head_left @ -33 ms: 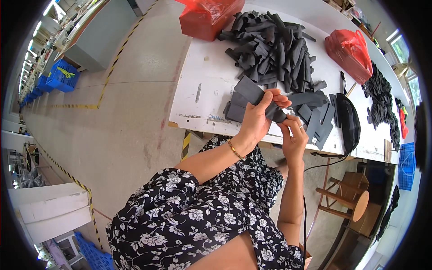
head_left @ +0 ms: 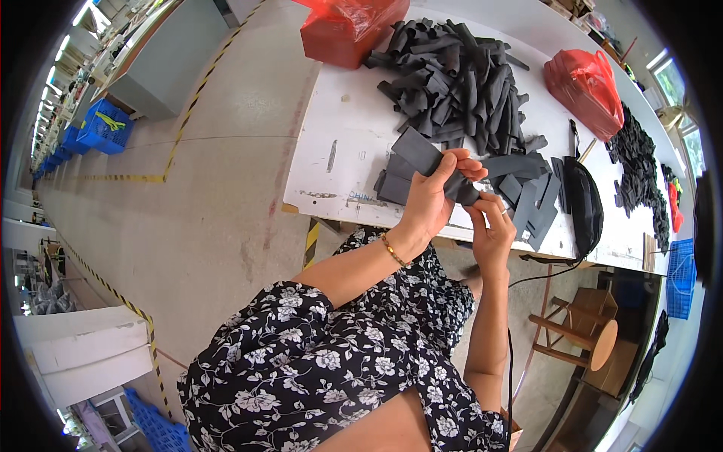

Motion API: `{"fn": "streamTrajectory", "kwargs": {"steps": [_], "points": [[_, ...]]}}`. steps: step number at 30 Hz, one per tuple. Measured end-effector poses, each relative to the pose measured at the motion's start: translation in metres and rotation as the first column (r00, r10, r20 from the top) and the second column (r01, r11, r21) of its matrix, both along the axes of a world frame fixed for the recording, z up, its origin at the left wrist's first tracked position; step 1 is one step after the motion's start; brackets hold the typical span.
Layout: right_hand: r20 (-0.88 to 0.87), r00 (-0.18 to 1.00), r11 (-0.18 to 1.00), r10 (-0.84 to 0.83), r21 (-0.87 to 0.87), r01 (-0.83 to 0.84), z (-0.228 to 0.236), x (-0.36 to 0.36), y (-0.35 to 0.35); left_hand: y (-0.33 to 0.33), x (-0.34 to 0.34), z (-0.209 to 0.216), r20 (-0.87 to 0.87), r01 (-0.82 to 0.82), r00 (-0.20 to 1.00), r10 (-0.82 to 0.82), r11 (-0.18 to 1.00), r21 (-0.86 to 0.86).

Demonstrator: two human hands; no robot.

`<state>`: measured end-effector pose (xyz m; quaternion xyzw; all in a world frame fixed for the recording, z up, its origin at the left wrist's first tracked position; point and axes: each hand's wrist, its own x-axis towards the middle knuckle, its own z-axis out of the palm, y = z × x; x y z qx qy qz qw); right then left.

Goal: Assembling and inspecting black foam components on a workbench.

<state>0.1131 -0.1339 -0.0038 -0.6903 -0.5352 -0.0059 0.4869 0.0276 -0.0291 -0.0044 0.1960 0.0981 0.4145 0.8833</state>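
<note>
Over the near edge of a white table [head_left: 320, 162], both my hands hold one black fabric strip [head_left: 416, 150]. My left hand [head_left: 431, 202] pinches its middle between thumb and fingers, and the flat end sticks out past the thumb. With thumb and fingertips, my right hand [head_left: 493, 235] grips the other end, which curls. Under and beside the left hand lie flat black strips [head_left: 393, 186] in a small stack. More flat strips [head_left: 536, 205] are spread to the right of my hands. Farther back rises a large heap of curled black strips [head_left: 459, 83].
A red plastic bag [head_left: 350, 41] stands at the table's far left, and another red bag [head_left: 584, 90] to the right. A black pouch-like item [head_left: 585, 215] lies near the right front edge. Below is a wooden stool [head_left: 602, 344]. Blue baskets [head_left: 105, 128] stand across the floor.
</note>
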Motion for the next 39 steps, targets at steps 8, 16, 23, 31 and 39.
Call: {"fn": "streamTrajectory", "kwargs": {"steps": [8,16,23,31,39], "points": [[-0.07,0.997,0.999,0.029,-0.041,-0.031,0.005,-0.004,0.0,0.005,0.0,-0.004,-0.018,0.039,0.999,-0.04,0.995,-0.087],[-0.62,0.784,0.958,-0.017,0.213,0.19,-0.015,-0.024,0.017,0.028,-0.003,-0.003,0.068,-0.023,0.998,0.017,0.997,0.079],[-0.53,0.841,0.951,-0.108,0.19,0.243,0.005,-0.023,0.019,0.03,-0.014,0.003,0.033,0.013,0.999,-0.02,0.976,0.218],[-0.505,0.861,0.969,-0.058,0.178,0.17,-0.003,-0.015,-0.001,0.056,-0.046,-0.026,0.001,-0.047,0.999,0.048,0.983,0.176],[-0.788,0.616,1.0,-0.002,0.0,0.004,-0.011,-0.029,0.016,0.061,-0.041,-0.015,-0.267,-0.201,0.929,0.255,0.956,0.213]]}}
